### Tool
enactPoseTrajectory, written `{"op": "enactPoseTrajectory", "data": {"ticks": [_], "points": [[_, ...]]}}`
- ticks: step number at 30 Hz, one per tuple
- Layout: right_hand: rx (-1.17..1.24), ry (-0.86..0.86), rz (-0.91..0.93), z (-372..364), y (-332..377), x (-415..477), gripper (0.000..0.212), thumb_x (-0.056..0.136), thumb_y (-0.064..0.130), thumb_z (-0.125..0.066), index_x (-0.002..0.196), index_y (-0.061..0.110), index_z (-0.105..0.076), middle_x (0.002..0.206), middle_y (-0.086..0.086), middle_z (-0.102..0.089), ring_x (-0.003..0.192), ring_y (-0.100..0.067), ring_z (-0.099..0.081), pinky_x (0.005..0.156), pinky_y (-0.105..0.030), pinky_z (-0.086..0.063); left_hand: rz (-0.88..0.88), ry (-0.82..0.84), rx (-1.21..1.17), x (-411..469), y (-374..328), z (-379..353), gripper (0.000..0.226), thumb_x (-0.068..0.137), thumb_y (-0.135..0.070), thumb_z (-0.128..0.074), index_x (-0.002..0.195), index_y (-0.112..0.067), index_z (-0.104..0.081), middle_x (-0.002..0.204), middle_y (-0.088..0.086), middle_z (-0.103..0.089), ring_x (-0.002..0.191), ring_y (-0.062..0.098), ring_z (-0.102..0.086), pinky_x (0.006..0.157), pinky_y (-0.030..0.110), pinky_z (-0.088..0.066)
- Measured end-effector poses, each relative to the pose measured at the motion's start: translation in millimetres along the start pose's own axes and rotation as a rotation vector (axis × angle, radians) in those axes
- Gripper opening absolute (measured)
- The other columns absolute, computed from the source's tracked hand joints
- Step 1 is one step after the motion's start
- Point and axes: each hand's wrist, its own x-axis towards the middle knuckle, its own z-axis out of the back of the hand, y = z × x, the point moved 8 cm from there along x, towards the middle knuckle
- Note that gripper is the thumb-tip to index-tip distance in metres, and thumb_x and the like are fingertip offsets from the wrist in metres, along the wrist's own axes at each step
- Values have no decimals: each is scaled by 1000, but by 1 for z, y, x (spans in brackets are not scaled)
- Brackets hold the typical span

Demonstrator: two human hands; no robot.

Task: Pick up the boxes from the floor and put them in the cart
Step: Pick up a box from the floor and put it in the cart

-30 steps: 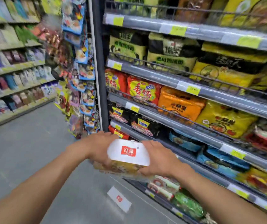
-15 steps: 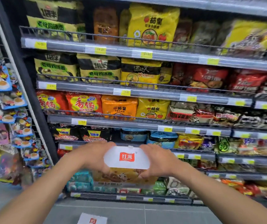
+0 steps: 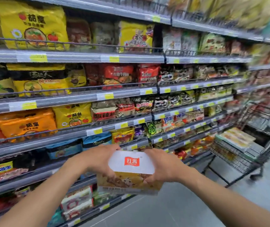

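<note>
I hold a box (image 3: 131, 171) at chest height in front of me; its top is white with a red logo and its front is yellow with a food picture. My left hand (image 3: 100, 159) grips its left end and my right hand (image 3: 161, 166) grips its right end. The wire cart (image 3: 260, 154) stands at the right on the aisle floor, well beyond my right hand. Similar pale boxes (image 3: 236, 136) lie stacked inside it.
Long grey store shelves (image 3: 75, 99) packed with noodle packets fill the left and centre, running back toward the cart. Grey floor (image 3: 188, 208) lies below and to the right of my arms.
My view has swung to the right along the shelves, bringing the cart into sight. The box stays gripped between both hands. The white box on the floor has left the view.
</note>
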Motion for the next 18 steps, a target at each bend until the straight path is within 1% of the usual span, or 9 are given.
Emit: {"op": "enactPoseTrajectory", "data": {"ticks": [2, 4, 7, 10, 13, 16, 18], "points": [[6, -22, -72, 5, -45, -27, 104, 67, 74, -77, 150, 33, -32, 141, 9, -49, 129, -18, -48, 98, -43, -50, -63, 10, 37, 33, -41, -6, 81, 66, -60, -85, 128, -46, -36, 115, -14, -53, 101, 11, -52, 79, 34, -50], [14, -32, -150, 8, -96, -58, 107, 66, 77, -76, 151, 34, -30, 142, 9, -48, 130, -18, -47, 99, -44, -50, -135, 26, 73, 66, -91, -13, 77, 67, -59, -83, 126, -45, -36, 114, -13, -54, 99, 11, -52, 75, 33, -48], [40, -44, -238, 7, -161, -104, 108, 66, 78, -75, 152, 33, -29, 145, 9, -47, 132, -17, -46, 102, -45, -50, -208, 63, 88, 105, -163, -21, 72, 68, -55, -83, 122, -45, -37, 106, -14, -54, 94, 8, -53, 73, 34, -50], [64, -59, -330, 13, -227, -159, 99, 67, 76, -76, 147, 34, -35, 136, 9, -51, 126, -16, -48, 98, -44, -51, -276, 100, 89, 146, -241, -34, 70, 70, -44, -82, 124, -40, -39, 104, -10, -56, 89, 11, -56, 68, 34, -50], [78, -74, -422, 18, -298, -221, 93, 67, 74, -77, 141, 34, -38, 130, 8, -53, 123, -18, -49, 97, -45, -51, -377, 126, 96, 186, -331, -51, 65, 69, -41, -81, 120, -40, -40, 101, -9, -56, 85, 11, -57, 67, 37, -52], [74, -94, -502, 23, -355, -275, 91, 69, 71, -78, 142, 35, -39, 133, 8, -53, 123, -17, -50, 94, -37, -48, -462, 139, 112, 217, -410, -67, 62, 70, -38, -80, 119, -38, -41, 100, -7, -58, 84, 13, -58, 65, 40, -54], [74, -110, -563, 26, -392, -312, 91, 69, 70, -79, 143, 37, -38, 135, 10, -53, 123, -16, -50, 94, -36, -47, -523, 149, 102, 239, -462, -78, 62, 70, -39, -81, 118, -36, -42, 102, -7, -57, 84, 9, -55, 62, 35, -50]]}}
